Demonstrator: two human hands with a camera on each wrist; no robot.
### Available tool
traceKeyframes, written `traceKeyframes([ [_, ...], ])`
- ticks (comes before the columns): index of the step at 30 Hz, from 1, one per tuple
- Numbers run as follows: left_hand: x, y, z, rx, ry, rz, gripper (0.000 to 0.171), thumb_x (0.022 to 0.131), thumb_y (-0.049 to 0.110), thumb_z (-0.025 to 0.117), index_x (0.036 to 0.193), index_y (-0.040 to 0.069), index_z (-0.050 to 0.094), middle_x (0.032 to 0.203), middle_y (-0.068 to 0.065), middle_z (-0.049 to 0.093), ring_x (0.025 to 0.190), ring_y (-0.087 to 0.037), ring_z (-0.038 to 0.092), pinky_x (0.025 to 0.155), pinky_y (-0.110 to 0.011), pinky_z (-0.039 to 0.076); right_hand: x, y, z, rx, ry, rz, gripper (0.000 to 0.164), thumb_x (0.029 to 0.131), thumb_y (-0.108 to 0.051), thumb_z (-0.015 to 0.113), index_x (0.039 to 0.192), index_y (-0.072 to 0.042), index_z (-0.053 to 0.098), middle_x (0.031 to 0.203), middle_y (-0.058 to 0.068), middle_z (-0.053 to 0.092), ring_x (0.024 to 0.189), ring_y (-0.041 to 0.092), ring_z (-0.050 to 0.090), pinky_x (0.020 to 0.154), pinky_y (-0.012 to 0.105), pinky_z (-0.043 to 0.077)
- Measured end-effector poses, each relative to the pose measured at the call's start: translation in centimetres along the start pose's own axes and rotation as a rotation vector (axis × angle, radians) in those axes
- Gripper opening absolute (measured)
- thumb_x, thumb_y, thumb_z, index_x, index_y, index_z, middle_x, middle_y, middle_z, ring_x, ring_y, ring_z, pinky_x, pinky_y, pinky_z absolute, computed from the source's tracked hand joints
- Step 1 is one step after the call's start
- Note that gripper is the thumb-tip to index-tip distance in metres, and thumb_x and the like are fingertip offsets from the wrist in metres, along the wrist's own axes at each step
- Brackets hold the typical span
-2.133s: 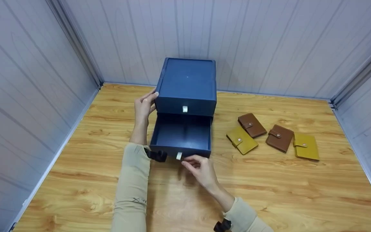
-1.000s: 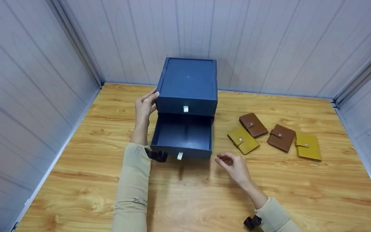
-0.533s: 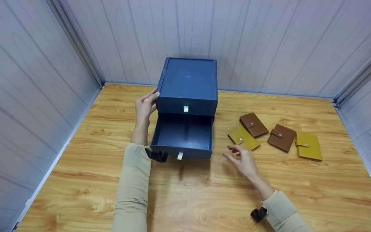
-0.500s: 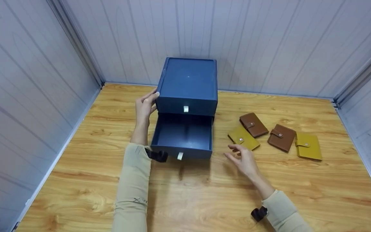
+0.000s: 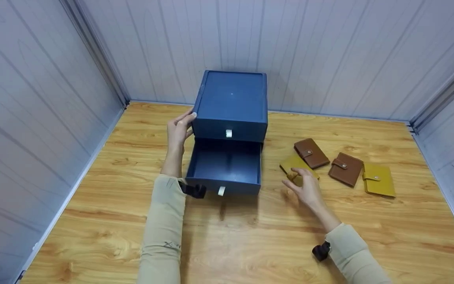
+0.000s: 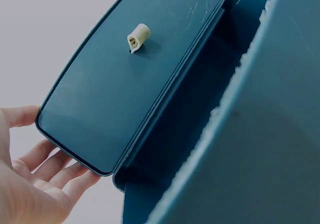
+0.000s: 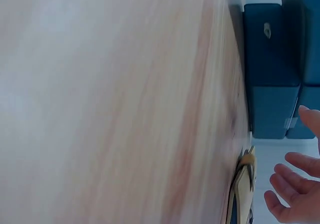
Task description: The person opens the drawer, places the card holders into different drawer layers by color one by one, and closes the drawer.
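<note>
A dark blue two-drawer box (image 5: pixel 231 96) stands at the back. Its upper drawer is closed, while the lower drawer (image 5: pixel 242 188) is pulled out with a bare inside. My left hand (image 5: pixel 177 132) rests against the box's left side, thumb at the front corner; the left wrist view shows fairly straight fingers touching the edge of the upper drawer's front (image 6: pixel 100 93). Over the nearer yellow snap wallet (image 5: pixel 290 161) hovers my right hand (image 5: pixel 310 190), thumb and fingers spread apart and nothing gripped. In the right wrist view this hand (image 7: pixel 297 189) is beside the wallets (image 7: pixel 244 191).
A brown wallet (image 5: pixel 312 154) lies behind the nearer yellow one. Further right are another brown wallet (image 5: pixel 346 170) and a second yellow wallet (image 5: pixel 380 183). White tabs (image 5: pixel 221 191) mark the drawer fronts. Panel walls (image 5: pixel 309 59) enclose the wooden table (image 5: pixel 105 205) at back and sides.
My right hand has left the lower drawer's tab and moved right and slightly away from me to the nearer yellow wallet, its fingers spreading. My left hand stays on the box.
</note>
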State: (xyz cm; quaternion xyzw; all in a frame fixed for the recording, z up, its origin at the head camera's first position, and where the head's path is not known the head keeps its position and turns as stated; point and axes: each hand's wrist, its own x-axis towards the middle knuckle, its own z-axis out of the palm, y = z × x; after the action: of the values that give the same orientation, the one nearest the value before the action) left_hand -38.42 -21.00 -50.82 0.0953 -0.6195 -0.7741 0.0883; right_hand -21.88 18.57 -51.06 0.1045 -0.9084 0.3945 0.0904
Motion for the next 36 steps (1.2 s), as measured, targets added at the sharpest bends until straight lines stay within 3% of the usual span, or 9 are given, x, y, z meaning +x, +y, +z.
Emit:
traceKeyframes([
  [3,1.2,-1.2,-0.4,0.009,0.0,0.006,0.042,0.07,0.042,0.072,0.109,0.027,0.065,0.11,0.0,0.061,0.098,-0.014,0.058,0.076,-0.034,0.048,0.4,0.4,-0.1,-0.012,-0.013,0.013,0.052,0.076,-0.023,0.071,0.115,0.008,0.054,0.109,0.023,0.051,0.104,0.036,0.045,0.088,0.049,0.032],
  [4,-0.3,0.4,0.0,0.002,-0.003,-0.011,0.041,0.073,0.038,0.07,0.111,0.024,0.065,0.111,-0.003,0.061,0.1,-0.016,0.057,0.077,-0.034,0.047,0.6,0.6,-0.2,-0.018,-0.015,0.017,0.054,0.076,-0.025,0.07,0.116,0.007,0.053,0.11,0.023,0.05,0.105,0.036,0.043,0.089,0.05,0.031],
  [10,-3.8,4.2,1.5,0.001,0.021,-0.048,0.036,0.078,0.028,0.066,0.113,0.02,0.063,0.113,-0.003,0.059,0.102,-0.017,0.056,0.081,-0.038,0.046,1.2,1.4,-0.3,-0.046,-0.032,0.068,0.061,0.077,-0.032,0.069,0.121,0.005,0.049,0.119,0.022,0.042,0.112,0.036,0.035,0.087,0.055,0.022],
  [11,-2.6,3.0,1.2,0.002,0.019,-0.031,0.036,0.076,0.03,0.068,0.112,0.022,0.064,0.112,-0.001,0.06,0.1,-0.014,0.057,0.078,-0.037,0.047,1.3,1.5,-0.3,-0.05,-0.038,0.078,0.062,0.077,-0.032,0.069,0.122,0.005,0.048,0.12,0.022,0.041,0.113,0.036,0.034,0.086,0.056,0.021],
  [21,-3.1,2.9,1.1,-0.041,0.0,-0.014,0.035,0.074,0.033,0.07,0.108,0.023,0.066,0.109,-0.001,0.061,0.097,-0.014,0.058,0.076,-0.033,0.048,2.2,2.6,-0.1,-0.137,-0.056,0.15,0.069,0.077,-0.037,0.068,0.129,0.001,0.043,0.126,0.02,0.038,0.116,0.036,0.029,0.086,0.061,0.016],
  [25,-7.5,7.0,2.7,-0.007,0.014,-0.024,0.032,0.078,0.028,0.067,0.109,0.02,0.066,0.112,-0.005,0.06,0.1,-0.016,0.057,0.082,-0.033,0.045,2.5,2.8,-0.1,-0.156,-0.065,0.169,0.07,0.077,-0.038,0.067,0.13,0.0,0.041,0.127,0.021,0.037,0.117,0.037,0.028,0.085,0.061,0.017],
  [28,-7.8,7.5,2.9,0.026,0.038,-0.041,0.033,0.079,0.026,0.066,0.111,0.019,0.065,0.114,-0.006,0.059,0.102,-0.016,0.056,0.083,-0.035,0.044,2.6,2.9,0.0,-0.166,-0.07,0.176,0.071,0.077,-0.038,0.067,0.13,0.001,0.04,0.128,0.022,0.036,0.117,0.037,0.028,0.084,0.061,0.017],
  [33,0.6,-0.6,-0.2,0.0,0.0,0.014,0.041,0.069,0.042,0.072,0.108,0.029,0.066,0.109,0.001,0.061,0.098,-0.013,0.058,0.076,-0.034,0.048,2.8,3.1,0.1,-0.181,-0.061,0.167,0.074,0.075,-0.039,0.069,0.13,0.002,0.04,0.127,0.023,0.036,0.116,0.038,0.028,0.082,0.061,0.018],
  [36,2.1,-1.6,-0.5,0.019,0.004,-0.004,0.041,0.072,0.04,0.071,0.111,0.028,0.064,0.113,-0.001,0.06,0.1,-0.015,0.057,0.078,-0.035,0.047,2.9,3.1,0.2,-0.192,-0.062,0.171,0.077,0.073,-0.039,0.07,0.13,0.003,0.039,0.126,0.023,0.036,0.116,0.038,0.027,0.081,0.061,0.018],
])
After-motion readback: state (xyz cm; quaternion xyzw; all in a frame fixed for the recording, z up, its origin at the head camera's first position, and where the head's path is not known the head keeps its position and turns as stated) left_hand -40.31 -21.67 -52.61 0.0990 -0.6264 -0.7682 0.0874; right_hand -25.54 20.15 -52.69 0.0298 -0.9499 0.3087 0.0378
